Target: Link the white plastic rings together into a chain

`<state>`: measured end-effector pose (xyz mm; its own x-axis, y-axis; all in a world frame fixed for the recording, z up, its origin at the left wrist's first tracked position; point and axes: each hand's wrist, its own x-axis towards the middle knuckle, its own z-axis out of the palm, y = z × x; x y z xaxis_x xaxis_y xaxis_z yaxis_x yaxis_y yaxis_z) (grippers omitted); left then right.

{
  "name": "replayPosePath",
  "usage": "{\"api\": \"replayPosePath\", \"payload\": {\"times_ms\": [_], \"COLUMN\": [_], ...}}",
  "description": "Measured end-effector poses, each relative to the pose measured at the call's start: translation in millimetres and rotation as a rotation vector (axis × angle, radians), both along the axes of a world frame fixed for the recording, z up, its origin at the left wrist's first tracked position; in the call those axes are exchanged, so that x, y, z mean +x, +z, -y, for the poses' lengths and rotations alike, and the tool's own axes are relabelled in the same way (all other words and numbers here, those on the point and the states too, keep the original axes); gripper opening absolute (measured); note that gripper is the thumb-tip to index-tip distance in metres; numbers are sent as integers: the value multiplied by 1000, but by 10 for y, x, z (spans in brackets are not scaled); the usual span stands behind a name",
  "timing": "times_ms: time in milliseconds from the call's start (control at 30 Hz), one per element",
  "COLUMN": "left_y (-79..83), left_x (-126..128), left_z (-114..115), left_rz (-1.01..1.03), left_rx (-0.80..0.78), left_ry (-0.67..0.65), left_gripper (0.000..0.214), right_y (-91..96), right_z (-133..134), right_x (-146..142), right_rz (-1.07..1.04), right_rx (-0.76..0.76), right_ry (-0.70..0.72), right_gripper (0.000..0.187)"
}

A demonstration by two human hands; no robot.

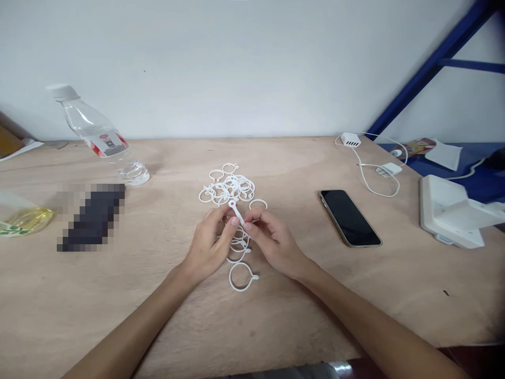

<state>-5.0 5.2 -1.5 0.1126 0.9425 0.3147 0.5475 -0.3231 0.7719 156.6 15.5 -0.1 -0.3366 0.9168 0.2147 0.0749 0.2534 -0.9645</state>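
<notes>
Between my two hands, just above the table, is a white plastic curtain ring (238, 213), seen nearly edge-on with its small eyelet at the top. My left hand (211, 239) pinches it from the left between thumb and fingers. From the other side, my right hand (274, 239) grips its lower end with thumb and forefinger. Behind my hands lies a loose heap of white curtain rings (226, 189), with a single ring (259, 203) to its right. Several more rings lie under and in front of my hands, partly hidden; the nearest ring (240, 277) lies flat.
A clear water bottle (104, 137) and a blurred dark object (92, 218) are on the left of the wooden table (165, 326). At the right lie a smartphone (349, 217), a white charger with cables (350, 139) and a white stand-like device (450, 210).
</notes>
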Motion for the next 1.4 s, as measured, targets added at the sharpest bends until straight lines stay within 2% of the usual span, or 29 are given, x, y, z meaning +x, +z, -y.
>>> {"api": "replayPosePath", "payload": {"times_ms": [67,133,233,333,400,467,567,667,733,833,933,1100,1267,1400], "left_y": [9,15,14,1,-7,-6,18,42,45,37,36,37,18,37], "left_x": [17,16,-18,-53,-59,-53,-40,-42,-47,-42,-23,-7,-1,-10], "left_z": [7,11,4,-8,-11,-5,15,31,31,27,31,46,57,52], "left_rz": [108,122,-41,-207,-263,-279,-232,-163,-171,-218,-184,-189,-212,-239], "left_rx": [-63,-56,175,466,569,605,544,342,214,113,46,2,20,79], "left_ry": [-21,-3,31,-41,-93,-125,-121,-45,-37,-121,-171,-183,-194,-178], "left_gripper": [32,30,25,29,33,35,30,22,33,50,53,50,40,33], "right_y": [0,17,61,86,80,67,65,91,114,140,156,171,166,140], "right_z": [24,28,14,5,6,6,-6,-17,-14,2,15,26,46,-17], "right_x": [-12,-10,2,2,-3,-6,0,0,-9,-21,-20,-17,-25,67], "right_rz": [-8,-19,-72,-92,-62,-40,-42,-78,-116,-163,-203,-231,-159,-50], "right_rx": [-16,-39,-113,-202,-232,-257,-271,-269,-281,-310,-319,-304,-275,-192], "right_ry": [51,65,-9,-87,-117,-132,-143,-144,-115,-49,8,21,8,5], "right_gripper": [11,12,15,26,31,30,25,19,17,16,17,29,25,29]}}
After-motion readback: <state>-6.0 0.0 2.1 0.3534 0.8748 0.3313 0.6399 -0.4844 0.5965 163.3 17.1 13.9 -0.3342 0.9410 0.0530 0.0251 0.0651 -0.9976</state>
